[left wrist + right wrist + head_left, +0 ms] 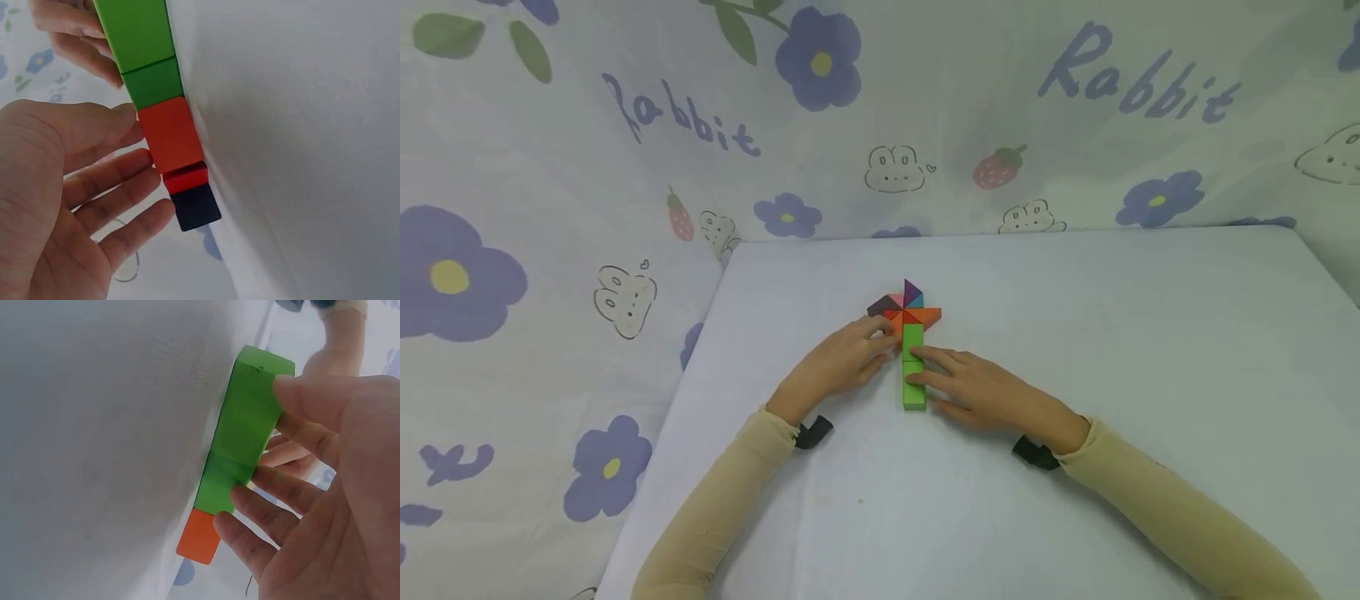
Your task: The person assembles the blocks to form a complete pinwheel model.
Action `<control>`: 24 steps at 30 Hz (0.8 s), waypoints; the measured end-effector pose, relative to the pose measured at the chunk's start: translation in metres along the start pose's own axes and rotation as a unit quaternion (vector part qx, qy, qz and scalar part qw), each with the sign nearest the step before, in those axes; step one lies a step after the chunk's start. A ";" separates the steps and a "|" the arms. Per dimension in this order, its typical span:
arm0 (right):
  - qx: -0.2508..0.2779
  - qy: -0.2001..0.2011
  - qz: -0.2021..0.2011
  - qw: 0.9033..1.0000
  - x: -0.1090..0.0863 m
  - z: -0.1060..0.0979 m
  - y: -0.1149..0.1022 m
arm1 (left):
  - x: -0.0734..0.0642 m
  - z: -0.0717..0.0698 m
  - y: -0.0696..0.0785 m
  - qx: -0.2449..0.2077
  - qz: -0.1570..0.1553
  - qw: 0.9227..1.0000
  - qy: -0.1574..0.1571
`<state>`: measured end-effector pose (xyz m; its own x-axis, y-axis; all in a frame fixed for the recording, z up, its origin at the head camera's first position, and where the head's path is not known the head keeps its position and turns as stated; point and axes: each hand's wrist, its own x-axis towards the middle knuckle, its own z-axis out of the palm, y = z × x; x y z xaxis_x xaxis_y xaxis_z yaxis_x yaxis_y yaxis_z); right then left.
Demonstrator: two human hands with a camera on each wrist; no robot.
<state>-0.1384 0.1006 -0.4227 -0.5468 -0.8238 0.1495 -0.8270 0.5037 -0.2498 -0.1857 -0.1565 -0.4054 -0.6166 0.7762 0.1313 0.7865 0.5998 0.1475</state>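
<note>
Two green rectangular blocks lie end to end in a column, the farther one [913, 335] and the nearer one [914, 393]. Their far end meets a pinwheel of coloured blocks, with a purple triangle [912, 292], an orange piece [929, 315] and a dark piece [883, 306] among them. My left hand [847, 357] is at the pinwheel's near left side, fingertips against the orange block [172, 134] and beside the black one [197, 207]. From the right, my right hand [981, 390] touches the green blocks with loosely extended fingers.
A white-covered table [1120, 333] extends around the blocks. Behind and to the left hangs a printed cloth [940, 100] with flowers, rabbits and lettering. Each wrist carries a black camera mount [814, 432].
</note>
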 end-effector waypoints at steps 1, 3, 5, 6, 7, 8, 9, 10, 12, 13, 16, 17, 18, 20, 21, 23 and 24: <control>0.000 -0.001 0.000 1.000 -0.001 0.000 0.000 | 0.000 0.000 0.000 0.001 0.000 1.000 0.000; 0.000 -0.001 -0.002 1.000 -0.002 -0.001 0.001 | 0.001 0.001 0.001 0.000 0.002 1.000 0.002; 0.000 0.000 0.001 1.000 -0.005 -0.001 0.001 | 0.002 0.000 0.003 0.000 0.005 1.000 0.009; 0.000 0.001 0.002 1.000 -0.006 -0.002 0.001 | 0.002 0.000 0.003 -0.001 0.007 1.000 0.012; 0.000 0.003 0.004 1.000 -0.006 -0.002 0.001 | 0.002 -0.001 0.004 -0.001 0.008 1.000 0.016; 0.001 0.005 0.006 1.000 -0.007 -0.002 0.002 | 0.003 -0.001 0.005 -0.001 0.010 1.000 0.020; 0.000 0.007 0.008 1.000 -0.008 -0.003 0.002 | 0.003 -0.001 0.005 -0.001 0.012 1.000 0.023; -0.001 0.008 0.010 1.000 -0.009 -0.003 0.003 | 0.004 -0.002 0.005 0.001 0.013 1.000 0.026; -0.001 0.014 0.010 1.000 -0.010 -0.005 0.004 | 0.004 -0.001 0.005 0.002 0.013 1.000 0.028; -0.001 0.014 0.012 1.000 -0.010 -0.005 0.004 | 0.004 -0.001 0.005 0.001 0.011 1.000 0.029; -0.005 0.011 0.020 1.000 -0.010 -0.009 0.007 | 0.004 -0.002 0.004 0.000 0.008 0.999 0.032; -0.006 0.009 0.022 1.000 -0.010 -0.010 0.008 | 0.005 -0.003 0.004 -0.001 0.005 0.999 0.032; -0.007 0.007 0.026 1.000 -0.010 -0.011 0.010 | 0.005 -0.004 0.004 -0.004 0.002 0.999 0.032; -0.009 0.006 0.029 1.000 -0.011 -0.013 0.013 | 0.006 -0.007 0.004 -0.004 -0.009 0.999 0.031; -0.010 0.006 0.030 0.999 -0.012 -0.014 0.015 | 0.006 -0.009 0.004 -0.003 -0.016 1.000 0.027; -0.011 0.009 0.036 0.999 -0.013 -0.015 0.019 | 0.007 -0.012 0.002 -0.001 -0.029 0.999 0.022; -0.011 0.010 0.038 0.999 -0.013 -0.016 0.020 | 0.007 -0.014 0.001 0.002 -0.037 0.999 0.018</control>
<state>-0.1499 0.1259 -0.4148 -0.6110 -0.7771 0.1509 -0.7853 0.5708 -0.2398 -0.1897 -0.1534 -0.3911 -0.6743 0.7220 0.1552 0.7384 0.6566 0.1535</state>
